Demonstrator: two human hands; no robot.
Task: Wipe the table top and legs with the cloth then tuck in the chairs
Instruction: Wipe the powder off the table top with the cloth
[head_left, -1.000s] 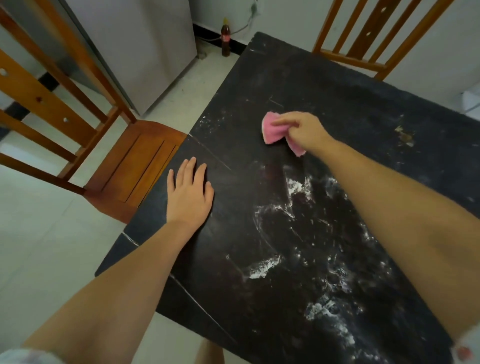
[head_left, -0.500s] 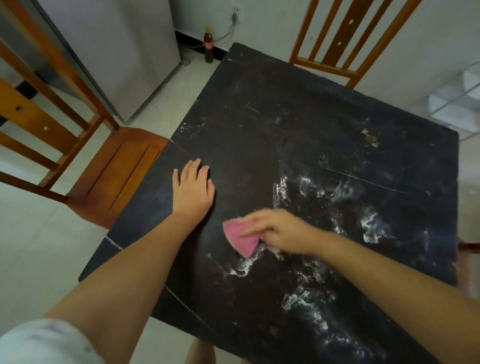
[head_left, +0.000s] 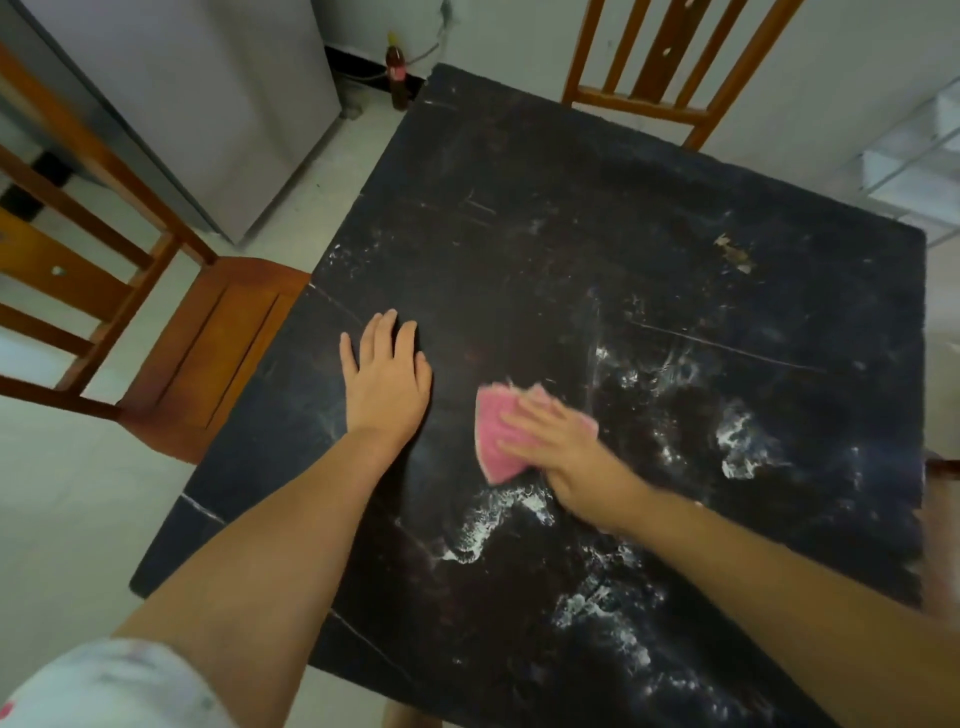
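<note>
From the head camera, a square, dark table (head_left: 519, 249) with a dull, scratched, stone-like top is filling most of the view. White powdery smears (head_left: 737, 447) are lying in streaks across its near right part, and a small pale crumb-like patch (head_left: 735, 254) is sitting towards the far right corner.

The right hand (head_left: 563, 447) is pressing a pink cloth (head_left: 493, 436) flat against the table top near its middle, fingers spread over it and blurred; the cloth is looking nubbly and folded into a rough wedge, its point touching the white residue. The left hand (head_left: 387, 379) is lying open, palm down, holding nothing, fingers together on the bare top just beside the cloth.

A wooden chair (head_left: 208, 343) with a glossy reddish-brown seat and slatted back is standing at the left side, its seat corner just meeting the table edge. A second slatted wooden chair (head_left: 654, 67) is standing at the far side. A smooth grey cabinet (head_left: 218, 104) is rising at the upper left, and a brown bottle (head_left: 397, 73) is standing on the pale floor by the wall.
</note>
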